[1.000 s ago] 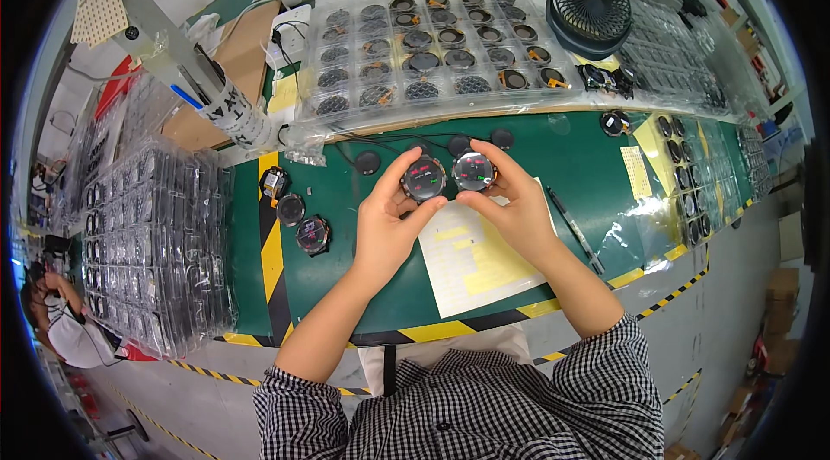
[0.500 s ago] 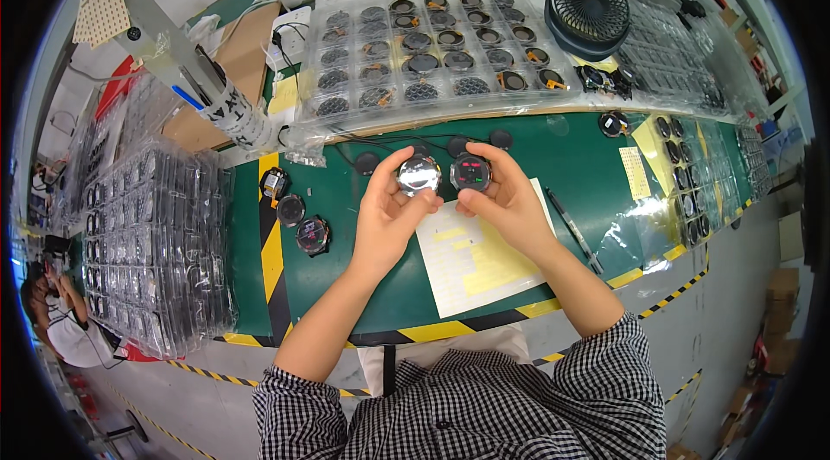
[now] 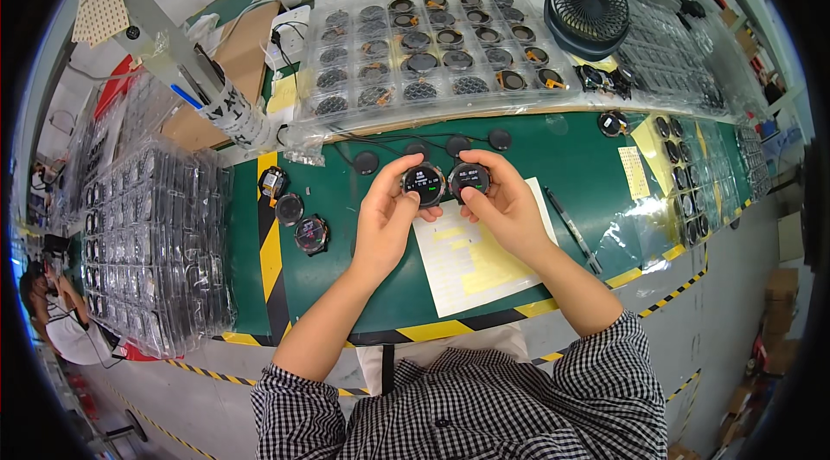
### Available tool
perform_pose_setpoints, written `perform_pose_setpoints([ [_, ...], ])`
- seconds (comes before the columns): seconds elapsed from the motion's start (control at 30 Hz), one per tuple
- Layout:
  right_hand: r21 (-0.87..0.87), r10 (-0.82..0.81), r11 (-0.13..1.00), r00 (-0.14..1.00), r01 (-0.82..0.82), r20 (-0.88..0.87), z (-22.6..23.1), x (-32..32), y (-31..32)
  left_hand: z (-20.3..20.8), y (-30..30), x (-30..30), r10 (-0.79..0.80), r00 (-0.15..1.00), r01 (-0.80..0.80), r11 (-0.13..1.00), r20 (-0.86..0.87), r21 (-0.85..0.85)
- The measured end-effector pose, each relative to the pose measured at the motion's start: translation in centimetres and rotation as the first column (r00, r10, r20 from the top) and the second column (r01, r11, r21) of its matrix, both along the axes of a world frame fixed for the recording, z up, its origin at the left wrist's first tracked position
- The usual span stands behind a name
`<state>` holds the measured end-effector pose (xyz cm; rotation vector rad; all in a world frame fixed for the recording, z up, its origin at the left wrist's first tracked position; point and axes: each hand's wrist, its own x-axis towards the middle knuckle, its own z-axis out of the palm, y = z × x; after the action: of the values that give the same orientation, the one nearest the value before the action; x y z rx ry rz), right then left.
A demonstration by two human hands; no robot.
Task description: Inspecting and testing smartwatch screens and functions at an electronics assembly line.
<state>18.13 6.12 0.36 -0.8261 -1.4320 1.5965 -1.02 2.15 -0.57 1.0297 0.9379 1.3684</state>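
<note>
Two round smartwatch bodies without straps are held side by side over the green bench. My left hand (image 3: 388,211) is closed around the left watch (image 3: 424,184), its thumb on the lower edge of the lit dark screen. My right hand (image 3: 501,207) grips the right watch (image 3: 469,182), thumb across the lower part of its lit screen. Behind them lie round black pucks (image 3: 366,162) with cables. Left of my left hand rest another lit watch (image 3: 311,234), a dark round piece (image 3: 290,210) and a watch part with orange showing (image 3: 274,182).
A paper sheet with yellow marking (image 3: 458,265) lies under my right hand, beside a pen (image 3: 572,229). Stacked clear trays (image 3: 151,244) stand at left. A large tray of round parts (image 3: 424,62) and a black fan (image 3: 588,15) are at the back. Yellow-black tape (image 3: 432,332) edges the bench.
The left watch has tilted from a bright, glaring face to a readable dark screen with white text. The right screen changed from red marks to white text. Both hands moved only slightly.
</note>
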Motion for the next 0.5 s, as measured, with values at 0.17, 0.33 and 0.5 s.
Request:
perform_pose_setpoints([
  [0.17,0.024,0.002,1.0,1.0,-0.002,-0.01,0.13,-0.11,-0.08,-0.38,-0.16,0.02,-0.016,0.999,0.018,0.999,-0.039,0.05],
  [0.33,0.039,0.001,0.999,1.0,-0.001,-0.003,0.17,-0.06,-0.1,0.05,-0.29,0.5,0.025,0.995,-0.019,0.998,-0.102,0.054],
  [0.5,0.035,0.007,0.999,1.0,-0.006,-0.012,0.26,0.15,-0.15,0.05,-0.25,0.46,0.026,0.996,-0.021,0.998,-0.086,0.055],
])
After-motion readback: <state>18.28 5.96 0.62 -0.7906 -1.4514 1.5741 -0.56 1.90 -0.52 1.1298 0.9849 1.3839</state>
